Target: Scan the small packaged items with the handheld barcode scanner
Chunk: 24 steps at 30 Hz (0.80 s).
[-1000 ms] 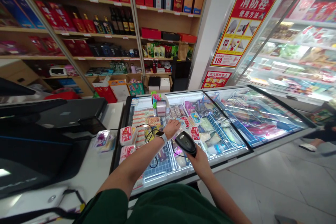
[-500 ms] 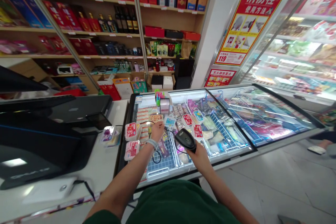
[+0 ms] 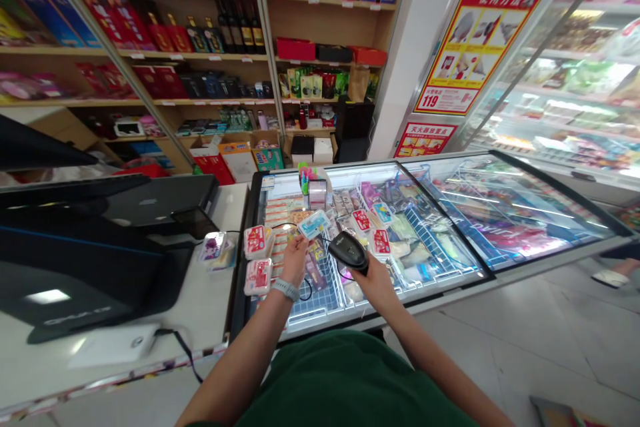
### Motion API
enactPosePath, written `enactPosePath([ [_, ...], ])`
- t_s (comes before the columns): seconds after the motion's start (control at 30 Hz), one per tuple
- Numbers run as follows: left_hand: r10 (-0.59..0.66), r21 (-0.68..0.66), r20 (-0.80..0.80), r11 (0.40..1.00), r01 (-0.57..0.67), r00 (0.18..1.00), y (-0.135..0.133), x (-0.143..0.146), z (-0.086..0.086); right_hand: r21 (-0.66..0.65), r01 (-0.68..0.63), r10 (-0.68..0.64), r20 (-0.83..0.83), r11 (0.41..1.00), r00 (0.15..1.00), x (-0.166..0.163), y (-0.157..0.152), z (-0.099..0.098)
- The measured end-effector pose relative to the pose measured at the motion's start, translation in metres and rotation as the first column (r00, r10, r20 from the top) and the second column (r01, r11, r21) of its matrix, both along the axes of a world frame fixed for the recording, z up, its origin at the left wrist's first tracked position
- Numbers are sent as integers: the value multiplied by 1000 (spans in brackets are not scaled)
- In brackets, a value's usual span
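My right hand [image 3: 376,283] is wrapped round the grip of a black barcode scanner [image 3: 349,251], whose head points left and forward. In my left hand [image 3: 295,259], fingers pinch the near edge of a clear plastic box with a blue label [image 3: 314,224], tilted just above the freezer top. The scanner's head is close to the right of this box. To the left of my left hand sit two red-labelled boxes, one [image 3: 256,241] behind the other [image 3: 258,277]. Another red-labelled pair, a far box [image 3: 361,219] and a near box [image 3: 380,241], lies beyond the scanner with a second blue-labelled box [image 3: 383,213].
Under my hands is a glass-topped chest freezer [image 3: 480,273] with packets in wire baskets. A counter [image 3: 215,300] on the left bears a dark monitor [image 3: 90,267], a white device [image 3: 115,345] and a stack of small boxes [image 3: 219,250]. Stocked shelves [image 3: 200,53] stand behind.
The blue-labelled box has been lifted and turned by my left hand, shifting slightly left. My right hand keeps the scanner, now angled more towards that box. The view has shifted slightly.
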State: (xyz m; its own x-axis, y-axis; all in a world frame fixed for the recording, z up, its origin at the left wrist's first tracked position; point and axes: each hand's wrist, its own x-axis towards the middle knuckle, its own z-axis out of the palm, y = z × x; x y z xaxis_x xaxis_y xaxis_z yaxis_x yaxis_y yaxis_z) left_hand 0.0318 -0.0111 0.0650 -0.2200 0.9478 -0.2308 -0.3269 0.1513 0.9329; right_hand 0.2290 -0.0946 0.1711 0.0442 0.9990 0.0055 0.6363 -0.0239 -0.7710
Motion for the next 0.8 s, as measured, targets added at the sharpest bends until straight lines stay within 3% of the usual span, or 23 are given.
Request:
enactPosePath([
  [0.2, 16, 38, 15, 999, -17, 1000, -1, 2, 1, 20, -29, 30, -32, 999, 999, -2, 3, -4],
  [0.53, 30, 96, -9, 995, -29, 1000, 2, 8, 1, 5, -65, 65, 15, 998, 998, -8, 10, 7],
  [0.8, 75, 102, -117, 993, -63, 990, 2, 6, -1, 7, -79, 79, 28, 997, 997, -11, 14, 0],
])
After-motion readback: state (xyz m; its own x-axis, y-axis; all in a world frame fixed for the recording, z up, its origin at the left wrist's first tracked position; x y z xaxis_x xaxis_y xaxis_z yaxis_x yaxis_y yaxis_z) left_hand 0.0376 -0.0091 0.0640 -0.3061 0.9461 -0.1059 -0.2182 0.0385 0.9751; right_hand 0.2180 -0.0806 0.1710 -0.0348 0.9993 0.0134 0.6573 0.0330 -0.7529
